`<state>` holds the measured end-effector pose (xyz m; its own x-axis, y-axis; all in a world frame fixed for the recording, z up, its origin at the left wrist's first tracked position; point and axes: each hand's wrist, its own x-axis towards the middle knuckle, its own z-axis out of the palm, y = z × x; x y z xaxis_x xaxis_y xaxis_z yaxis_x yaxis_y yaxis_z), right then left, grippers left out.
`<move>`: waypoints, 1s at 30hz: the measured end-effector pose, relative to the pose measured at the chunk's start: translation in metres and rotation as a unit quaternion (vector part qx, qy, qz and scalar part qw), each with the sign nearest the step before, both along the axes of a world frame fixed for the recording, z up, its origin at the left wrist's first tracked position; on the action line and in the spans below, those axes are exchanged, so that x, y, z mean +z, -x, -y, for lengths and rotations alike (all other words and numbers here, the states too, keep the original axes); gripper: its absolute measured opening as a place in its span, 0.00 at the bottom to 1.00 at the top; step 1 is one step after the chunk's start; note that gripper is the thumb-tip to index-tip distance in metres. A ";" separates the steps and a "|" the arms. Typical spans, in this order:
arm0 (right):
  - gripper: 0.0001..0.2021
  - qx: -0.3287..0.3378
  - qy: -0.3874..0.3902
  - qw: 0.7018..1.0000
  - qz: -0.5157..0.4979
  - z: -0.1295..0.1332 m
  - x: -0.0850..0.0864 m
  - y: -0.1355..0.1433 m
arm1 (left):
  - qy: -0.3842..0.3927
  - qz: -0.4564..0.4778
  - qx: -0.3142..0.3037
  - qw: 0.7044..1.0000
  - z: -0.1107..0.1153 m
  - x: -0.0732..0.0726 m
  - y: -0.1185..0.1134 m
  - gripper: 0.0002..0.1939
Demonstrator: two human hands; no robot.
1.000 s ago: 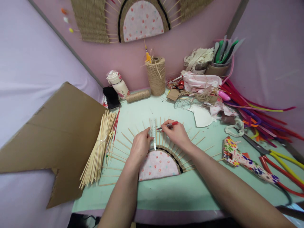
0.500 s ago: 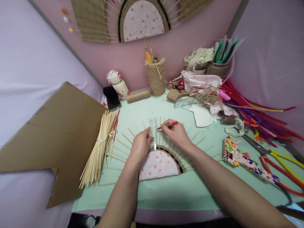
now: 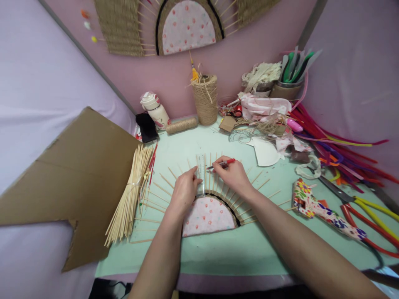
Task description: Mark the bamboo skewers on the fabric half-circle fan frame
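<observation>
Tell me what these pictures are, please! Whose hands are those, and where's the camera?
There's no robot here, just a person with two bare hands. One camera, worn on their head, took every picture, so you look forward and down. The left hand touches a clear ruler; the right hand holds a pen beside it. The ruler lies among thin sticks that fan out from a pink half-circle. Also on the table are a tied bundle of more sticks, twine, a bottle and scissors.
</observation>
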<state>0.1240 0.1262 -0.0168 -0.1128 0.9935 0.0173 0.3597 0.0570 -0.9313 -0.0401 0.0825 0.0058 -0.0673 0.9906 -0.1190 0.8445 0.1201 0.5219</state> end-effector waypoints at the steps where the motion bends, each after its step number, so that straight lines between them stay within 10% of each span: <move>1: 0.07 -0.003 0.001 1.000 -0.008 0.000 0.001 0.000 | -0.004 0.008 0.005 1.000 0.000 0.000 0.001 0.24; 13: 0.08 -0.037 -0.025 0.997 -0.065 0.006 0.016 -0.008 | -0.131 0.116 0.175 0.969 0.023 0.029 0.041 0.28; 20: 0.08 -0.005 -0.048 0.997 -0.062 0.016 0.023 -0.006 | -0.099 0.099 0.220 0.966 0.062 0.009 0.056 0.29; 30: 0.14 0.289 -0.158 0.944 0.016 0.045 0.012 0.004 | -0.072 0.096 0.211 0.970 0.063 -0.005 0.036 0.27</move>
